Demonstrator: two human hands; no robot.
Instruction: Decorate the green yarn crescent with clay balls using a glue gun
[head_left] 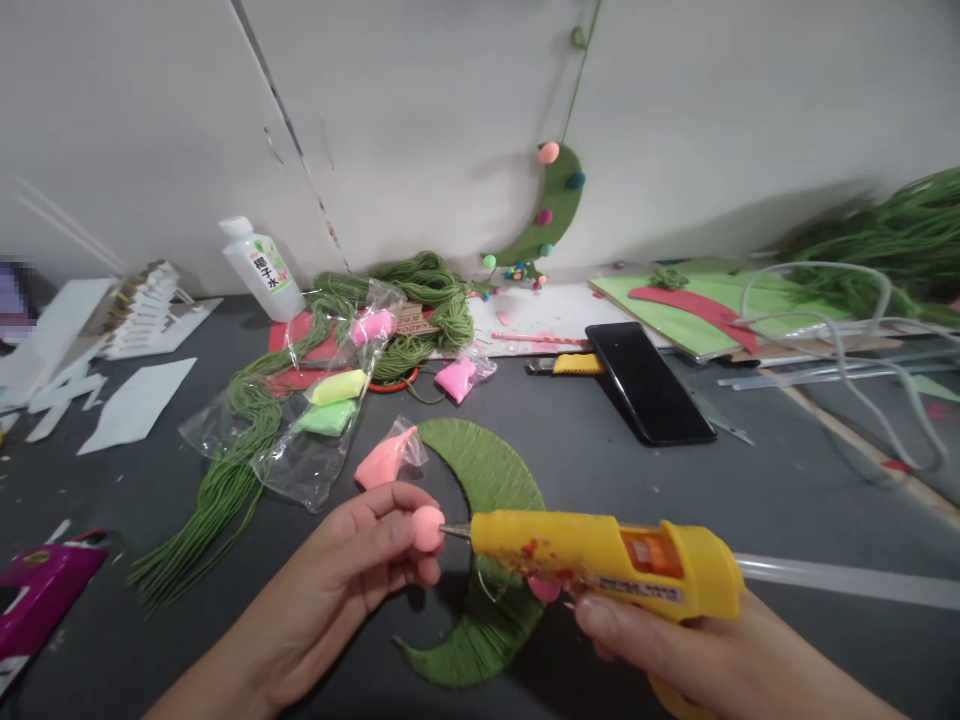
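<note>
Between the fingertips of my left hand (375, 550) is a round pink clay ball (428, 528). My right hand (660, 640) is wrapped round a yellow hot glue gun (555, 540), with a clear glue stick (840, 580) coming out of its back. The gun's metal nozzle (456, 531) points left and appears to touch the ball. Beneath both lies a green yarn-wrapped crescent (495, 470), partly covered by the gun. Just behind my left hand sits a small bag of pink clay (386, 457).
Clear bags with coloured clay (330, 402) and green yarn (247, 430) lie on the left, near a white bottle (262, 268). A black phone (651, 382) rests on a yellow cutter (576, 364). A decorated crescent (559, 205) hangs against the wall. A white cable (847, 370) loops at right.
</note>
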